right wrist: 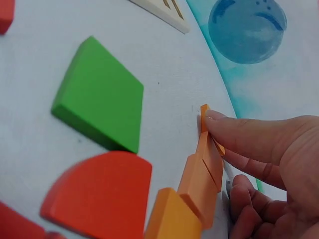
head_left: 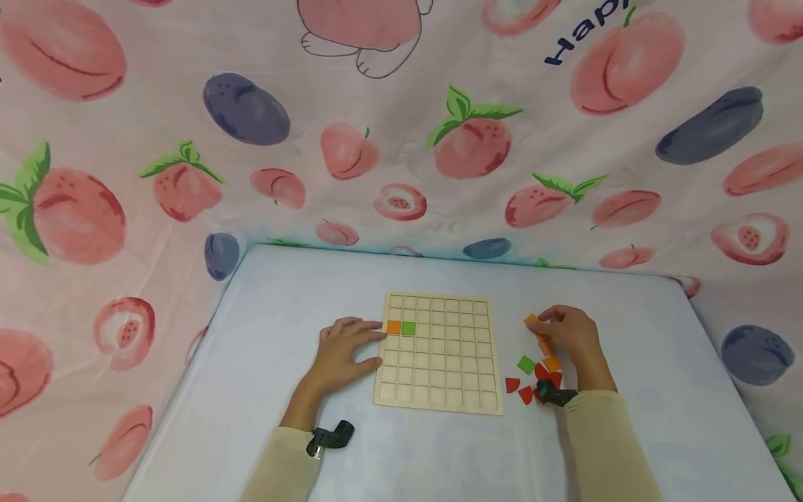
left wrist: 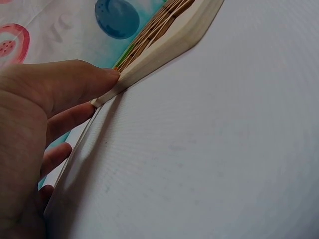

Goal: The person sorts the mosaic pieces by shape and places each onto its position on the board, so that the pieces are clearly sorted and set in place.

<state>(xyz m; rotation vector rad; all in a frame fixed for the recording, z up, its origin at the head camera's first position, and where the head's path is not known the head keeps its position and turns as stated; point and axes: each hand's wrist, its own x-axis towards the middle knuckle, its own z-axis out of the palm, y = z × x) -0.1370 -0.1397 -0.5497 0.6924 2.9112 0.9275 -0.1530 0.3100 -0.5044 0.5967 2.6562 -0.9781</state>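
Note:
A pale wooden grid board (head_left: 437,359) lies on the white table, with an orange square tile (head_left: 393,328) and a green square tile (head_left: 408,328) side by side in cells near its left edge. My left hand (head_left: 341,354) rests at that edge, fingers extended and the thumb (left wrist: 94,82) against the wooden rim. To the right of the board, my right hand (head_left: 572,336) pinches a yellow-orange tile (head_left: 532,318) between thumb and fingers. Just below it, orange tiles (right wrist: 199,181) lie overlapping in a row, ending at a yellow-orange tile (right wrist: 172,216).
A loose green tile (head_left: 526,364) lies between the board and the right hand. Several red quarter-round pieces (head_left: 512,385) are scattered near the right wrist, partly under the black wrist camera (head_left: 555,394). A fruit-print cloth (head_left: 401,139) hangs behind the table.

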